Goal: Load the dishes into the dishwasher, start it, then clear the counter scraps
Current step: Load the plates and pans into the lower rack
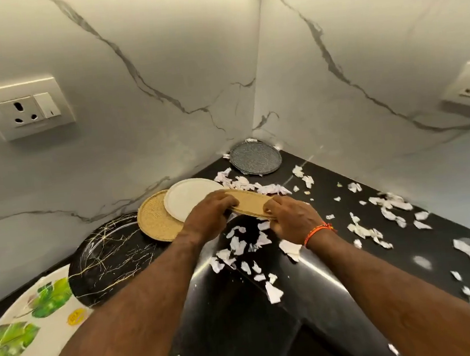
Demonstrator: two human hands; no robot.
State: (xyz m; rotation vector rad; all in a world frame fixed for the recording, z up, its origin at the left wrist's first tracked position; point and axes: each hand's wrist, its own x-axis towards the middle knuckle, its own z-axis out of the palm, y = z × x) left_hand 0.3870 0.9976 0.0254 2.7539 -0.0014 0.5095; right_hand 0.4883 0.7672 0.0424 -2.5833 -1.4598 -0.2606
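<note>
Both hands, left hand [211, 212] and right hand [290, 217], grip a round, flat, speckled tan plate [249, 203] above scattered paper scraps [239, 245].

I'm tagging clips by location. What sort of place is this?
Most likely a home kitchen corner: a glossy black counter strewn with paper scraps, marble-look walls with a power socket, and plates laid out.

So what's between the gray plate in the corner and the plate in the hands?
In the head view, torn white paper scraps lie on the black counter between the gray plate and the held tan plate.
</note>
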